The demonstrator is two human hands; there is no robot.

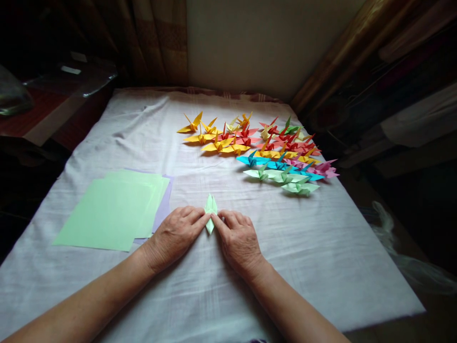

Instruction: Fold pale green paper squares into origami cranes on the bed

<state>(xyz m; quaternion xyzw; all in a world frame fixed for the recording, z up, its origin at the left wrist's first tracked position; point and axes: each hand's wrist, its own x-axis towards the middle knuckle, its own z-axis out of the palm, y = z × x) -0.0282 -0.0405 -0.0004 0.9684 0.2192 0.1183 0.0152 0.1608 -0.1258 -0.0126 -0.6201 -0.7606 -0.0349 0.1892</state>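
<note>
Left hand (176, 231) and right hand (241, 240) both pinching the folded pale-green paper (211, 204) over the cloth-covered surface (310, 257), front-center. Green sheets (103, 214) over lilac paper (163, 206) to the left; multicolored paper cranes (285, 165) beyond, rightward. Back: pale wall (246, 47), brown curtain (157, 43).

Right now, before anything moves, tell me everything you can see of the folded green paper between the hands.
The folded green paper is pale, matte and slim, pointed at both ends. Its far half looks split lengthwise; the near end is a single point. It sits centrally over the white cloth, long axis running away from the person. The left hand and right hand touch it from either side, thumbs covering part of its middle.
</note>
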